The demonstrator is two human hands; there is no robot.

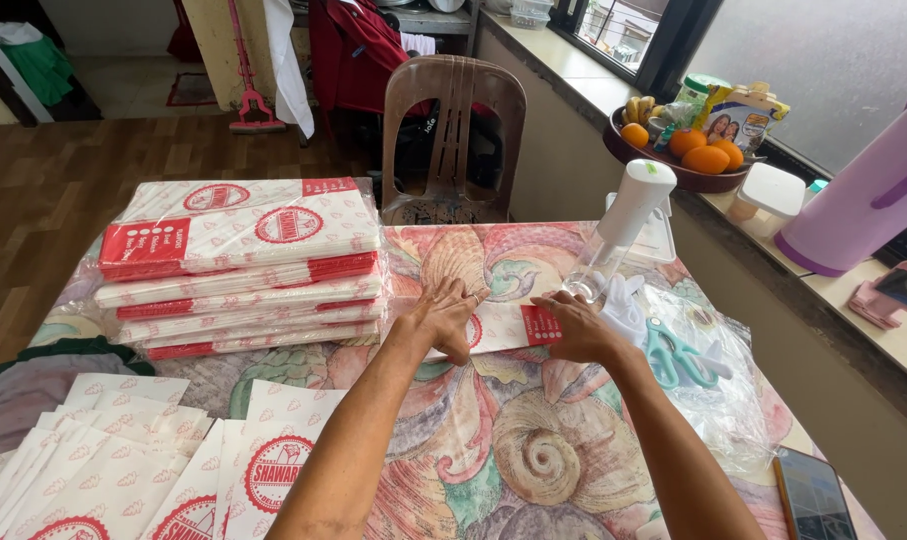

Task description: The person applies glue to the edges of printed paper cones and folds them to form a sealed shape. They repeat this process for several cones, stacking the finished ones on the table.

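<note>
A flat white paper bag with red print [508,327] lies on the patterned tablecloth [493,440] in the middle of the table. My left hand [445,315] presses flat on its left part, fingers spread. On the bag's right end rests my right hand [576,325], fingers together and flat. A tall stack of the same bags in clear wrap [243,265] stands just left of my left hand. More loose bags [143,470] are fanned out at the near left corner.
A clear bottle with a white cap [621,225] stands behind my right hand. Teal scissors [676,355] lie on clear plastic at the right. A phone [811,495] lies near right. A brown chair [453,130] stands beyond the table. A fruit bowl [678,150] and lilac jug [863,195] sit on the ledge.
</note>
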